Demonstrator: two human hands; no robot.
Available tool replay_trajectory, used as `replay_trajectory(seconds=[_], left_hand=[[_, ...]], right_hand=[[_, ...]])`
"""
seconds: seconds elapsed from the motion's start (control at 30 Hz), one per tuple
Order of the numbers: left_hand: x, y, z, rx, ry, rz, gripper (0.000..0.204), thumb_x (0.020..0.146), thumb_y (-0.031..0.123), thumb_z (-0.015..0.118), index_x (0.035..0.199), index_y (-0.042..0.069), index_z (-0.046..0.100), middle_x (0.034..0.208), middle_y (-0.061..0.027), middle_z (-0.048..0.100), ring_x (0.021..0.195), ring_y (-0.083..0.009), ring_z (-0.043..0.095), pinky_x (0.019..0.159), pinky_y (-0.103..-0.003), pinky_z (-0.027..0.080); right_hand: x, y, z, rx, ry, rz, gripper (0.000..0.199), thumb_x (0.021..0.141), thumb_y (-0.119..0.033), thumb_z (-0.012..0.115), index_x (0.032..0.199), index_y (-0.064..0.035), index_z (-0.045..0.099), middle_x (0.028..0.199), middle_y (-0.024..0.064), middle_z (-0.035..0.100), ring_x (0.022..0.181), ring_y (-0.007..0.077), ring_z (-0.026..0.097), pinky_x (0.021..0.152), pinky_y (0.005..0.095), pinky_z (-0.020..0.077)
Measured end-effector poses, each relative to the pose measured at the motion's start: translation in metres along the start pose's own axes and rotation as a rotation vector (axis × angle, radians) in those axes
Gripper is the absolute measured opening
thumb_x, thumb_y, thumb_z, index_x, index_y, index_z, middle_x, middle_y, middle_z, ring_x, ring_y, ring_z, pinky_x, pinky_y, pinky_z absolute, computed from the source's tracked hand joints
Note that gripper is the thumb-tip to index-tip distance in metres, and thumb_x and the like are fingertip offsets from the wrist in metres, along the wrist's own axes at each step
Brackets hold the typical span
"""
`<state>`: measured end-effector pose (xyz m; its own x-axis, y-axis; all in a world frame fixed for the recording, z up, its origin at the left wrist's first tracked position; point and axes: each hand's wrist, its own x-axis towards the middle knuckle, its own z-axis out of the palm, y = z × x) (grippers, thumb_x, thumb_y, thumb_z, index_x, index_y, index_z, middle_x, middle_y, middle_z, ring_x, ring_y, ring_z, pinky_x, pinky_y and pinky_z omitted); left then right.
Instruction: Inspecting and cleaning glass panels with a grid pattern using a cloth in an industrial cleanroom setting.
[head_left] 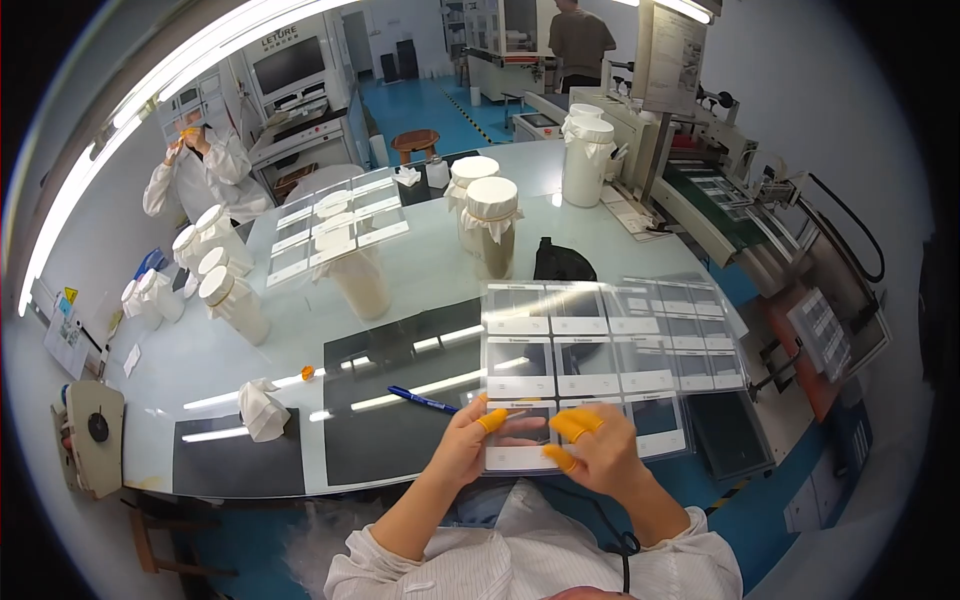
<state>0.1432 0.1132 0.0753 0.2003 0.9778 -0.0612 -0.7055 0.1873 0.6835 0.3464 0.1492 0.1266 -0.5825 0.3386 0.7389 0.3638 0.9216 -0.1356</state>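
Observation:
A clear sheet printed with rows of framed panels (520, 362) lies at the table's front edge, overlapping another stack of panel sheets (700, 320) on its right. Yellow finger cots cover fingertips on both hands. My left hand (468, 440) grips the sheet's lower left side, thumb on top; its other fingers show through the clear panel from beneath. Over the lower middle panels hovers or rests my right hand (605, 445), its fingers bent and the thumb apart from them; I make out nothing between them. A blue pen (422, 399) lies left of my left hand.
Black mats (400, 440) and a crumpled white cloth (262, 412) lie leftward. Cloth-topped jars (492, 225) stand mid-table, with more (235, 305) at left. A black pouch (563, 262) sits beyond the sheets. Machinery (720, 195) borders the right; two people stand farther off.

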Motion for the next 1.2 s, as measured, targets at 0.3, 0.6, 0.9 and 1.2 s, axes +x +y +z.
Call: replay_trajectory(seconds=[0.3, 0.6, 0.9, 1.2], left_hand=[[-0.085, 0.03, -0.042, 0.222, 0.232, 0.322, 0.035, 0.09, 0.014, 0.046, 0.123, 0.001, 0.042, 0.112, -0.0202, 0.056, 0.091, -0.0334, 0.063, 0.073, -0.036, 0.055], [-0.173, 0.052, -0.069, 0.26, 0.544, 0.721, 0.027, 0.089, 0.017, 0.049, 0.113, 0.005, 0.052, 0.098, -0.0148, 0.064, 0.075, -0.0239, 0.065, 0.068, -0.03, 0.05], [-0.215, 0.093, -0.072, 0.951, 1.283, 0.967, 0.034, 0.089, 0.008, 0.053, 0.121, -0.001, 0.045, 0.108, -0.0081, 0.056, 0.093, -0.0116, 0.054, 0.082, -0.02, 0.043], [-0.128, 0.129, 0.014, 1.918, 0.857, 1.317, 0.023, 0.07, 0.004, 0.07, 0.09, -0.001, 0.061, 0.088, -0.0121, 0.056, 0.083, -0.029, 0.051, 0.074, -0.035, 0.044]], right_hand=[[-0.001, 0.035, 0.012, 0.086, 0.125, 0.631, 0.048, 0.085, -0.013, 0.059, 0.125, 0.0016, 0.036, 0.117, 0.0151, 0.049, 0.105, 0.0257, 0.051, 0.094, 0.0367, 0.0384], [0.072, 0.0, 0.067, 1.482, -0.082, 0.545, 0.032, 0.091, -0.013, 0.048, 0.119, 0.0006, 0.043, 0.096, 0.0146, 0.061, 0.084, 0.0153, 0.062, 0.075, 0.0263, 0.0525], [0.068, -0.044, 0.08, 1.447, -0.327, 0.486, 0.024, 0.092, -0.014, 0.046, 0.109, 0.0023, 0.053, 0.085, 0.0107, 0.065, 0.076, 0.0128, 0.063, 0.071, 0.0191, 0.048], [0.048, -0.067, 0.063, 1.248, -0.468, 0.283, 0.035, 0.088, -0.001, 0.045, 0.123, 0.0063, 0.043, 0.089, 0.0143, 0.065, 0.08, 0.0194, 0.066, 0.075, 0.0238, 0.0496]])
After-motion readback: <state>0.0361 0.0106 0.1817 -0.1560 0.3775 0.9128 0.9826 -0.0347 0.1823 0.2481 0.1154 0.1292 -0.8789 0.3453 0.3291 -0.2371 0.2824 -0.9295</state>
